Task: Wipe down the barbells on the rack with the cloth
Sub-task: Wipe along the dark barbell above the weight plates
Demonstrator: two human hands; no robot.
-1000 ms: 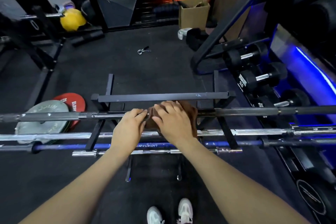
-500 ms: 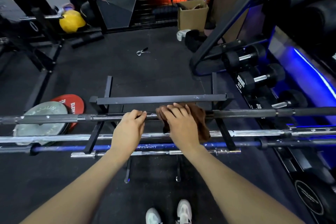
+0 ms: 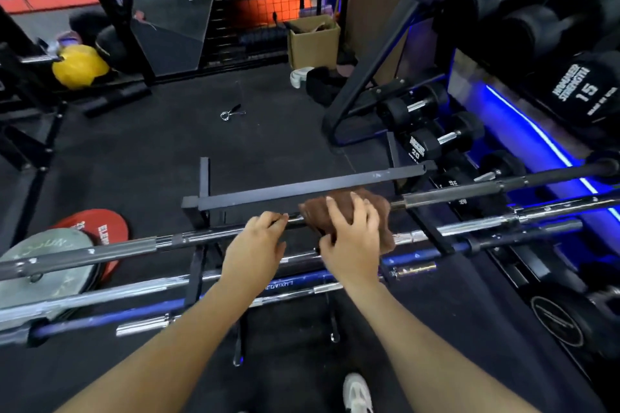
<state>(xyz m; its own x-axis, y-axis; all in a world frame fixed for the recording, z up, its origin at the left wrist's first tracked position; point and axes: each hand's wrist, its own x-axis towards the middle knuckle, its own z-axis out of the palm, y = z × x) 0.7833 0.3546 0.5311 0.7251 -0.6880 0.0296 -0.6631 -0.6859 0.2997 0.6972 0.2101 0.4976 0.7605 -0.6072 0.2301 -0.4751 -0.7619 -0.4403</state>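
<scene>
Right hand (image 3: 352, 238) grips crumpled brown cloth (image 3: 365, 208) around top dark steel barbell (image 3: 110, 246); left hand (image 3: 255, 245) grasps same bar beside it. Black rack crossbar (image 3: 302, 185) just behind; dumbbells (image 3: 436, 141) right.

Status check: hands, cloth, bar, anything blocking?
Left hand grips top bar. Right hand presses brown cloth round the same bar, right of the left hand. Nothing in the way along the shaft.

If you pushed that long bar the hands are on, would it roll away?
Probably a little: the top barbell is round and smooth, so it could roll, but the rack likely cradles it. It looks like long, thick metal, so likely heavy and stiff. The left hand gripping it may be steadying it.
</scene>
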